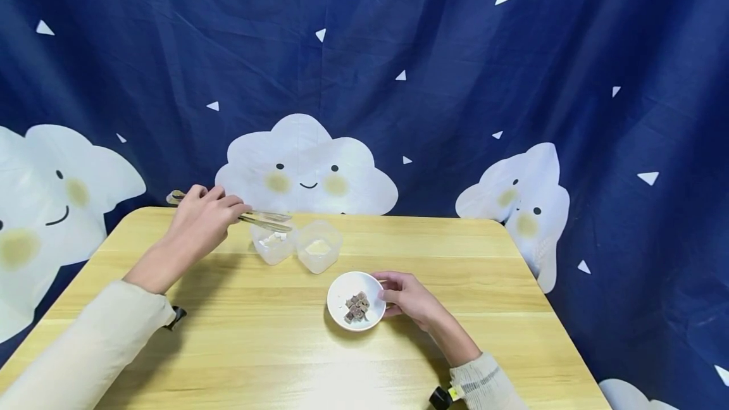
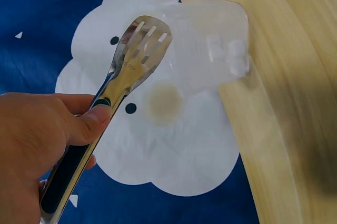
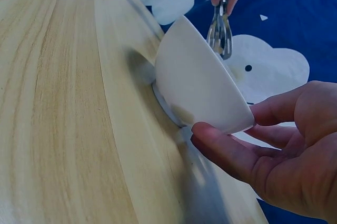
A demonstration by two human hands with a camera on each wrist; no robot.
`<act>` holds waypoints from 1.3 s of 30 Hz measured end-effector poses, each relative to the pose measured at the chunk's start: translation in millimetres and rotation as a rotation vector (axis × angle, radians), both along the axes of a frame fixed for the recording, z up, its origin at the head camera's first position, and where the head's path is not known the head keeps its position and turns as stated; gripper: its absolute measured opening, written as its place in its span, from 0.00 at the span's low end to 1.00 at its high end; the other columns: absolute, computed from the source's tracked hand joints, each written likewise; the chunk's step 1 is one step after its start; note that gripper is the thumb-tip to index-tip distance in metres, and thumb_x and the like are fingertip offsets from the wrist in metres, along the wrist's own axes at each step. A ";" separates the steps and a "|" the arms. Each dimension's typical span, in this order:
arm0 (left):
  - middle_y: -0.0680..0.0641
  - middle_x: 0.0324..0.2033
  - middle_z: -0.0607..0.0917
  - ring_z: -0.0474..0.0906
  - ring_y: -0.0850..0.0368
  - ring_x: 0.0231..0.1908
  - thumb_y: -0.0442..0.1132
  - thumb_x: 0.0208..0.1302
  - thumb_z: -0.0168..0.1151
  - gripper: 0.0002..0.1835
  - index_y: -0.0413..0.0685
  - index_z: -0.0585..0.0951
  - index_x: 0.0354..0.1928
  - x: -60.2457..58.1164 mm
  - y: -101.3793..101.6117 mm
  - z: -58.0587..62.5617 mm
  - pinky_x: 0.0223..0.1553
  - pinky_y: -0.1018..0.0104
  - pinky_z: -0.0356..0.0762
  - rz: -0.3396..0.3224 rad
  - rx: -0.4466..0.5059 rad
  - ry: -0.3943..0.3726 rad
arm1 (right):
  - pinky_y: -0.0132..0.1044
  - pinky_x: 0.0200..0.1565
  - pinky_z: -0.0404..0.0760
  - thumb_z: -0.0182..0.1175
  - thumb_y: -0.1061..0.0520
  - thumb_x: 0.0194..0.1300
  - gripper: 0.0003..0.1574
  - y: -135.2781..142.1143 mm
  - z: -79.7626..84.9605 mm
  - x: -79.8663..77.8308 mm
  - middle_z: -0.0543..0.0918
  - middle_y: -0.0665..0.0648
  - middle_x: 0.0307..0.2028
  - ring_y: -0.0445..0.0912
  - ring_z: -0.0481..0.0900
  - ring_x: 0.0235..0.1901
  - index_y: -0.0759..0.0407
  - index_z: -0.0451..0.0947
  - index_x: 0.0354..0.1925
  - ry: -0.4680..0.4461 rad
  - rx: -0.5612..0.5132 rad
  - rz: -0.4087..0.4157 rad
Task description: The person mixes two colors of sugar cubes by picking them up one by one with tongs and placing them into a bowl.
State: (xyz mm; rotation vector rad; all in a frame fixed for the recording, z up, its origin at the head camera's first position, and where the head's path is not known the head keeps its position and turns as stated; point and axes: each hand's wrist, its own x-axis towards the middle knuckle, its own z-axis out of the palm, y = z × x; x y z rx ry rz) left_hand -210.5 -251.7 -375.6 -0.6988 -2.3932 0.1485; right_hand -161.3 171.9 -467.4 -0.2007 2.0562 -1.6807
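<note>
My left hand (image 1: 207,215) grips metal tongs (image 2: 138,56) with black handle grips, thumb laid along one arm. Their slotted tips stand slightly apart, over a clear plastic container (image 1: 272,256) at the table's far edge. White pieces (image 1: 276,237) lie inside it. Lower down, my right hand (image 1: 414,299) holds a small white bowl (image 3: 195,77) by its right side, thumb and fingers at the rim. Brown cubes (image 1: 357,307) lie in the bowl, with a few white specks beside them. In the right wrist view the bowl's inside is hidden.
A second clear container (image 1: 319,266) stands right beside the first, with something pale yellow in it. Behind the wooden table (image 1: 433,245) hangs a dark blue curtain (image 1: 364,30) with cloud faces, close to the table's far edge.
</note>
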 end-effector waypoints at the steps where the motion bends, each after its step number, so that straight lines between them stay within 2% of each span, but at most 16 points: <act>1: 0.51 0.36 0.91 0.78 0.48 0.36 0.29 0.52 0.73 0.17 0.54 0.91 0.44 -1.0 -0.4 -1.1 0.38 0.51 0.69 0.004 -0.005 -0.006 | 0.45 0.44 0.90 0.56 0.66 0.71 0.31 0.0 -0.1 0.0 0.81 0.70 0.52 0.46 0.85 0.42 0.69 0.70 0.70 -0.001 0.000 -0.001; 10: 0.52 0.37 0.90 0.78 0.49 0.37 0.25 0.53 0.67 0.18 0.54 0.90 0.41 -7.3 0.7 -9.5 0.41 0.51 0.69 0.035 -0.090 -0.040 | 0.45 0.44 0.90 0.56 0.66 0.72 0.30 -0.2 1.1 0.1 0.81 0.70 0.52 0.46 0.85 0.42 0.68 0.70 0.70 -0.001 0.002 0.002; 16: 0.50 0.33 0.88 0.77 0.47 0.36 0.28 0.59 0.61 0.12 0.51 0.89 0.35 -9.5 8.1 -15.4 0.39 0.53 0.68 -0.004 -0.121 0.051 | 0.46 0.45 0.90 0.55 0.66 0.72 0.30 0.1 2.2 0.0 0.81 0.71 0.54 0.47 0.85 0.43 0.69 0.69 0.71 -0.002 -0.002 0.007; 21: 0.49 0.29 0.85 0.75 0.47 0.34 0.30 0.61 0.58 0.10 0.49 0.87 0.31 -9.5 15.5 -17.0 0.37 0.55 0.65 -0.002 -0.150 0.073 | 0.46 0.46 0.90 0.56 0.66 0.73 0.30 0.2 2.9 -0.2 0.81 0.72 0.54 0.48 0.85 0.44 0.68 0.69 0.71 -0.005 -0.002 0.007; 28: 0.48 0.21 0.79 0.71 0.47 0.30 0.27 0.61 0.53 0.14 0.48 0.83 0.23 -10.3 22.9 -21.7 0.35 0.56 0.63 -0.028 -0.179 0.161 | 0.47 0.46 0.90 0.55 0.66 0.72 0.30 0.8 2.2 0.3 0.80 0.72 0.55 0.48 0.85 0.44 0.69 0.70 0.70 -0.001 -0.008 0.010; 32: 0.49 0.20 0.78 0.70 0.49 0.29 0.26 0.62 0.51 0.17 0.48 0.83 0.21 -10.1 27.2 -19.4 0.35 0.58 0.62 -0.034 -0.190 0.186 | 0.48 0.46 0.90 0.55 0.67 0.72 0.30 0.9 1.5 0.4 0.80 0.72 0.53 0.47 0.85 0.43 0.70 0.70 0.70 0.003 -0.018 0.010; 39: 0.49 0.21 0.79 0.71 0.48 0.31 0.27 0.61 0.54 0.15 0.48 0.84 0.22 -7.4 34.4 -10.2 0.37 0.58 0.63 -0.027 -0.224 0.140 | 0.48 0.47 0.90 0.56 0.66 0.72 0.30 2.4 1.6 -0.5 0.80 0.69 0.51 0.48 0.85 0.44 0.70 0.70 0.70 -0.013 -0.031 0.008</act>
